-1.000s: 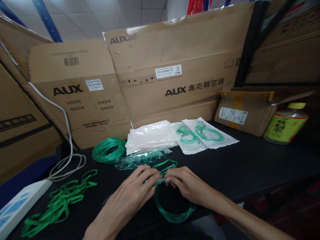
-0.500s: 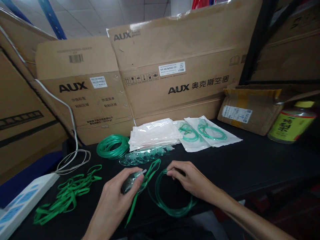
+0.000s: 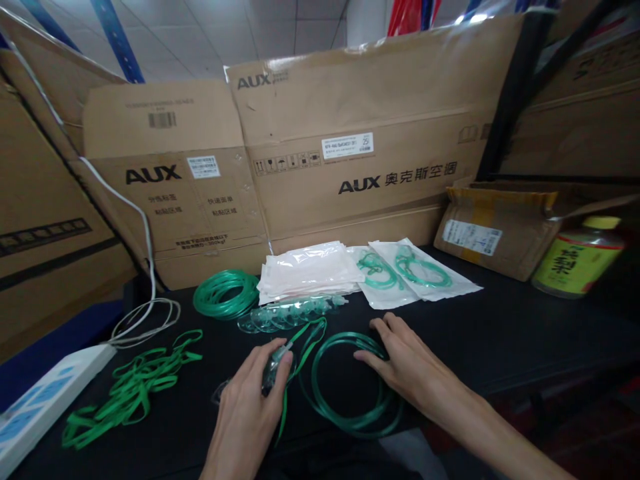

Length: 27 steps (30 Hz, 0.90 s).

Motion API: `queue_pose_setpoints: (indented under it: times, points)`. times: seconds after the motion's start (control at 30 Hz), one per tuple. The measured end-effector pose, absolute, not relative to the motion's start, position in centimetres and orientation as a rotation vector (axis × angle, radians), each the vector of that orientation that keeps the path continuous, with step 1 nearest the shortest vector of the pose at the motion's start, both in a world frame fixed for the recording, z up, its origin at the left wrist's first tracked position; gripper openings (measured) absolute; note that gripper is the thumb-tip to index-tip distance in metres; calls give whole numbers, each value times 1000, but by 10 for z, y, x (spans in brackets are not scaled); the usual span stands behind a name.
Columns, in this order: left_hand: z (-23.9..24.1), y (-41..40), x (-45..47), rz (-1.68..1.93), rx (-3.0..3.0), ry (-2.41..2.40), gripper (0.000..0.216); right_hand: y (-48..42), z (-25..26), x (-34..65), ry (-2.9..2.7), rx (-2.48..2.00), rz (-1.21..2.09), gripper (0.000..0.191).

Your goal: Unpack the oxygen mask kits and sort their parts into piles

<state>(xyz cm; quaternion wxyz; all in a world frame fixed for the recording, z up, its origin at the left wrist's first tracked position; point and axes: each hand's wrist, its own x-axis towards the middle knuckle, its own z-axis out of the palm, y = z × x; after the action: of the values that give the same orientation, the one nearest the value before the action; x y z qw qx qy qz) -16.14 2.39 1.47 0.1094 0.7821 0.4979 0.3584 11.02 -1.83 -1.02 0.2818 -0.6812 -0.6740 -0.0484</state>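
Observation:
My left hand (image 3: pixel 249 395) is closed around a clear oxygen mask (image 3: pixel 271 373), and much of the mask is hidden behind the fingers. A thin green elastic strap (image 3: pixel 303 361) trails from the mask, up to the right and down toward the table's front. In front of me lies a loose coil of green tubing (image 3: pixel 318 393). My right hand (image 3: pixel 406 357) is at the coil's upper right, thumb and fingers apart over the tubing, not pinching it. Just beyond my left hand, several clear masks (image 3: pixel 295 312) lie nested in a row.
A tubing roll (image 3: pixel 225 294), stacked white pouches (image 3: pixel 310 270) and packed masks with tubing (image 3: pixel 423 267) lie at the back. Green straps (image 3: pixel 137 387) and a power strip (image 3: pixel 53 400) are left. A small carton (image 3: pixel 493 230) and yellow-labelled bottle (image 3: pixel 575 260) stand right, large cartons (image 3: pixel 360 147) behind.
My right hand has let go of the tubing, opened its fingers and shifted right. The tubing coil now lies spread on the table. My left hand has moved slightly right with the mask.

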Motion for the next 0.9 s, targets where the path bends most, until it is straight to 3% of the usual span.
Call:
queue_pose_setpoints:
  times: [0.17,0.4,0.73,0.9]
  points:
    - [10,20,-154,1065,2355,1362,32,-16,-29,102,-1875,-1890,-160,32]
    - [6,18,-149,1090,2342,1292,31,-20,-31,104,-2128,-1661,-11,52]
    - [1,18,-150,1101,2405,1301,25,-17,-27,160,-2133,-1640,-5,57]
    - [-4,22,-149,1088,2502,1304,30,-4,-4,179,-2066,-1665,104,41]
